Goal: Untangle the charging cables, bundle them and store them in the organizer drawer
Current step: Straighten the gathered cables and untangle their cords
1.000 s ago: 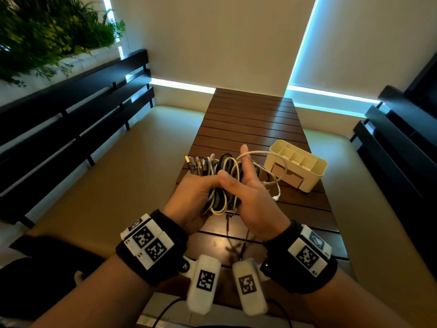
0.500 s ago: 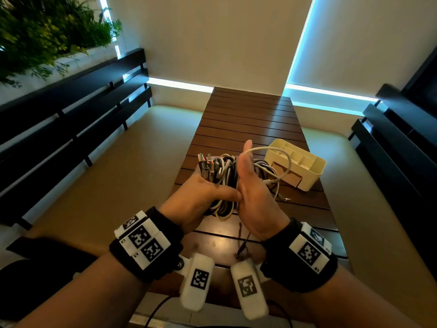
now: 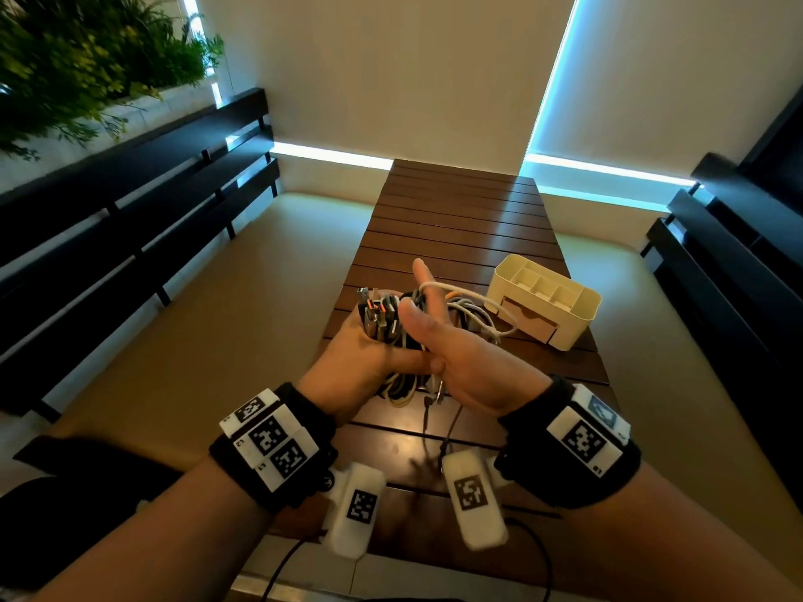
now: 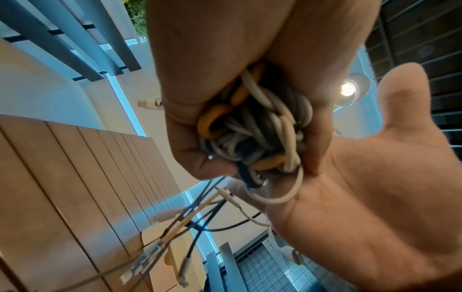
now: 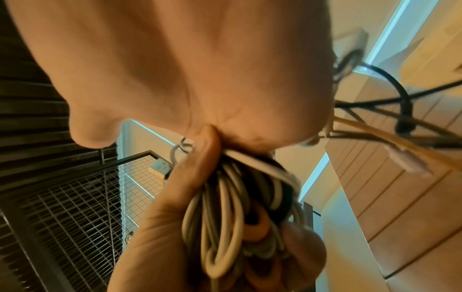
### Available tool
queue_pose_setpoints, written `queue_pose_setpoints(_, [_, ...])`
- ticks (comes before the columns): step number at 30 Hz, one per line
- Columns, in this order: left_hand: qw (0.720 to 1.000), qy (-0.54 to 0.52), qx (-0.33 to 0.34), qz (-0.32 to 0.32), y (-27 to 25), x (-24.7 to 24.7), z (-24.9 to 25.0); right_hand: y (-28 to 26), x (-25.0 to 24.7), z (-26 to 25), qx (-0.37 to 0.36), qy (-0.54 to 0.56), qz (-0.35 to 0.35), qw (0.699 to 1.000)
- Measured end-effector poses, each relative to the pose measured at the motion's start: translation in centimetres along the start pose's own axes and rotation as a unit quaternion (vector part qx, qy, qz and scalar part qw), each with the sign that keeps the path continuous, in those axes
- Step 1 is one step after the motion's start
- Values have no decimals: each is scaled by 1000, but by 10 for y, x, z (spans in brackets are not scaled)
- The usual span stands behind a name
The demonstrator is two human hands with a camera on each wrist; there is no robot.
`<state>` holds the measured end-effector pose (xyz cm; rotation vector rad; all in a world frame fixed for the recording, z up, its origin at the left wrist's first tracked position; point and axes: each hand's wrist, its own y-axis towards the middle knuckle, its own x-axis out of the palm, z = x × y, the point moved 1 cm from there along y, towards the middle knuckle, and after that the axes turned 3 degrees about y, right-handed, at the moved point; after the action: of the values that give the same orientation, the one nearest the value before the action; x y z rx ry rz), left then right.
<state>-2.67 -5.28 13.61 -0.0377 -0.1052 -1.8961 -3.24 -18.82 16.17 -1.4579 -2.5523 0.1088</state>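
Note:
Above the near half of the wooden table (image 3: pixel 456 219), my left hand (image 3: pixel 356 362) grips a coiled bundle of white, grey, black and orange charging cables (image 3: pixel 399 384). Several USB plugs (image 3: pixel 378 319) stick up from that fist. My right hand (image 3: pixel 460 362) stands beside the bundle, palm toward it and fingers straight, with a white cable (image 3: pixel 439 286) draped over the raised index finger. The left wrist view has the left hand (image 4: pixel 212 69) round the coils (image 4: pixel 255 134) and the right palm (image 4: pixel 375 197) open. Loose cable ends (image 3: pixel 434 410) hang below. The cream organizer (image 3: pixel 578 315) stands to the right, its drawer (image 3: pixel 528 321) pushed in.
Black slatted benches run along the left (image 3: pixel 130 202) and the right (image 3: pixel 717 254) of the narrow table. Green plants (image 3: pixel 87 58) fill the upper left. The far planks of the table are bare.
My right thumb has come off the bundle and the hand has opened flat. The white cable still runs over its index finger. The plugs in my left fist now point more upright.

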Motion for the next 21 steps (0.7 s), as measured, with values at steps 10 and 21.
queue_pose_setpoints(10, [979,-146,-95,103,2,-14,-14,-2,-17,2,-58,-29,162,985])
queue_pose_setpoints(21, [973,-180,-129,63,-4,-16,-17,-1,-13,19,-164,-88,216,958])
